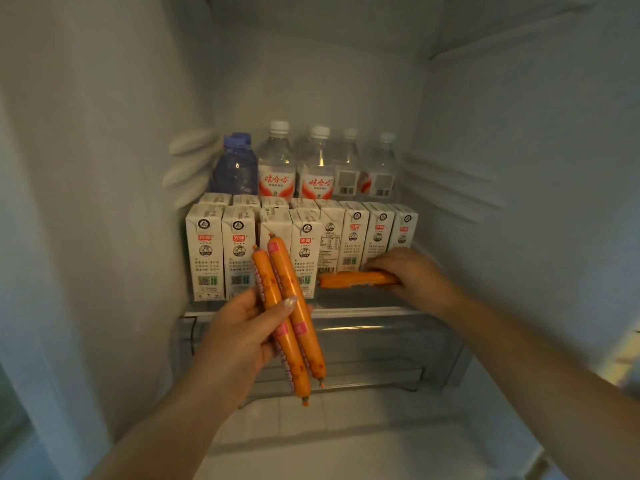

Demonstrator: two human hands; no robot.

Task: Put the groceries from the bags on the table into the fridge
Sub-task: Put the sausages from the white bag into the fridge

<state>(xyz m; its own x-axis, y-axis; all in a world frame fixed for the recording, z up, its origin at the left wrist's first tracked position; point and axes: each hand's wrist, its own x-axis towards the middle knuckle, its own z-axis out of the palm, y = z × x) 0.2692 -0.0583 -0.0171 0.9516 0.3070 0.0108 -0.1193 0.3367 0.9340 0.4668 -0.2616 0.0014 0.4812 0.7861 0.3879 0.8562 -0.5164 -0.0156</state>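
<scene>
A: Where are your hands right now?

B: Your left hand sits low in the centre of the frame, fingers curled round two orange sausages, thumb pressed across them. They lie side by side, slanting from the upper left down to the lower right, their top ends in front of the milk cartons.

A: And your right?

B: Your right hand is at the centre right, reaching onto the fridge shelf. Its fingers close over a third sausage, which lies flat and lengthwise along the front of the shelf, just in front of the cartons on that side. Whether it already rests on the shelf or hangs just above it, you cannot tell from here.

A: What else is on that shelf?

B: White cartons stand upright in rows across the middle of the frame, filling the shelf from the left wall to the right. Behind them, higher in the frame, stands a row of bottles: a blue bottle at the left, then four clear water bottles with white caps, two showing red-and-white labels.

A: Below the shelf?

B: A clear drawer sits under the shelf edge, partly hidden behind your left hand and its sausages. The fridge's pale walls fill the sides of the frame.
</scene>
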